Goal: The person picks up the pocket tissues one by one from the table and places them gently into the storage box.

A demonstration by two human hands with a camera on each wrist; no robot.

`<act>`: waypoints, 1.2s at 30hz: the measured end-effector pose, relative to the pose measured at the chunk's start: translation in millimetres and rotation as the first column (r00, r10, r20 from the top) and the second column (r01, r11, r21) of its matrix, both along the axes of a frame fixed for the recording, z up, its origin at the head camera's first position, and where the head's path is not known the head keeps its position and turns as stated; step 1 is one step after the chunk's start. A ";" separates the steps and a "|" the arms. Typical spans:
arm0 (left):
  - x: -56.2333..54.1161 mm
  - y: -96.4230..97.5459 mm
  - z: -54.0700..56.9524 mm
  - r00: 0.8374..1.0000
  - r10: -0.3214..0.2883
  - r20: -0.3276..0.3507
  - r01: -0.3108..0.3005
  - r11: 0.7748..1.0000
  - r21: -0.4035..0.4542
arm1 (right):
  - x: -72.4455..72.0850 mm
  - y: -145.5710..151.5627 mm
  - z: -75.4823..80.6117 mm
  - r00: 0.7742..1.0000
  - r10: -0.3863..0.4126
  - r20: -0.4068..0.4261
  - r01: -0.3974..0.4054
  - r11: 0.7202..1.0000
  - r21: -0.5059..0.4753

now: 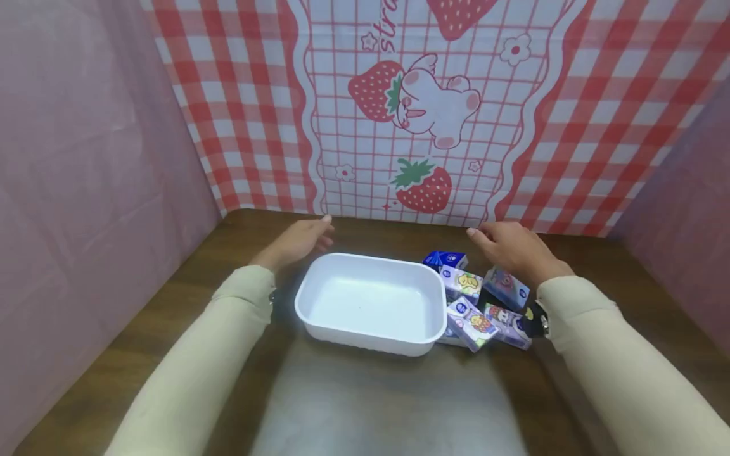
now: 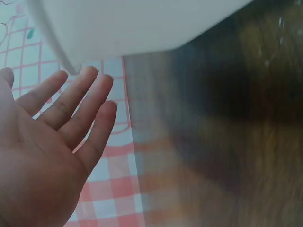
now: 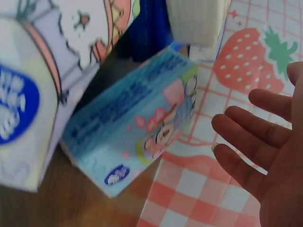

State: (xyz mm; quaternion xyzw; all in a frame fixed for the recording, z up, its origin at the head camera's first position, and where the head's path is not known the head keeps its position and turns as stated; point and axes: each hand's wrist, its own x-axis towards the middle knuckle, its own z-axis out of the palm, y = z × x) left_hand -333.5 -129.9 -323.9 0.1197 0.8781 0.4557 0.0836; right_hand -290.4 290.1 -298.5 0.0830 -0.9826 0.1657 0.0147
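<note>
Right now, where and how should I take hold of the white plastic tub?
I'd grip the white plastic tub by its left short rim, coming from the left with the left hand: thumb inside, fingers outside. The tub sits upright with its mouth open, so the raised rim should pinch easily; no packs lie at that end, while tissue packs crowd the right.

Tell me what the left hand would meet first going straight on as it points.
Probably the red-and-white strawberry-print cloth behind the brown wood-grain table; the left hand would likely clear the white rectangular tray, though depth is unclear.
</note>
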 end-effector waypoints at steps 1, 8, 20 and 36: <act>0.3 0.6 -2.0 1.000 -0.014 0.006 0.014 1.000 0.016 | 1.2 -0.4 -2.0 1.000 0.007 -0.003 -0.007 1.000 0.000; 7.0 2.3 -12.9 0.997 -0.066 0.043 0.063 0.995 0.072 | 8.9 -4.9 -13.6 0.998 0.060 -0.005 -0.060 0.998 -0.006; 21.2 -1.5 -19.3 0.989 -0.044 0.138 0.023 0.988 0.150 | 20.9 -9.5 -9.6 0.996 0.085 0.036 -0.085 0.996 0.007; 31.8 -4.1 -31.9 0.997 -0.043 0.059 0.031 0.981 0.190 | 47.5 -9.0 -13.0 0.994 0.105 -0.007 -0.105 0.994 0.007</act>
